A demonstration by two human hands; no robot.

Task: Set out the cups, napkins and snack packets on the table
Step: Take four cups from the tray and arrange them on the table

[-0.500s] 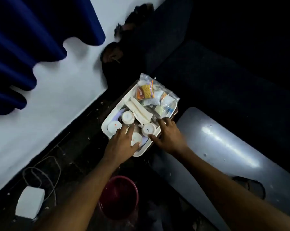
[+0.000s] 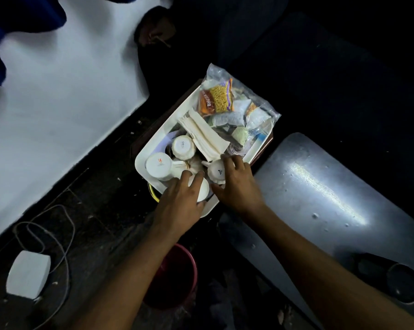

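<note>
The room is dark, and most of the right side and the top are almost black. Light falls from above onto the white plastic tray [image 2: 153, 148] in the middle, so it looks bright. The shiny grey curved tabletop [image 2: 325, 186] has a white streak of glare. The edges look bent and a bit blurry.

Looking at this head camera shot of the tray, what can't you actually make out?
- Cup under the left hand: mostly covered by fingers.
- Right hand on the cup: whether it grips is unclear.
- Packets in the clear bag: overlapping, uncountable.
- Tray support: dark, hidden.
</note>
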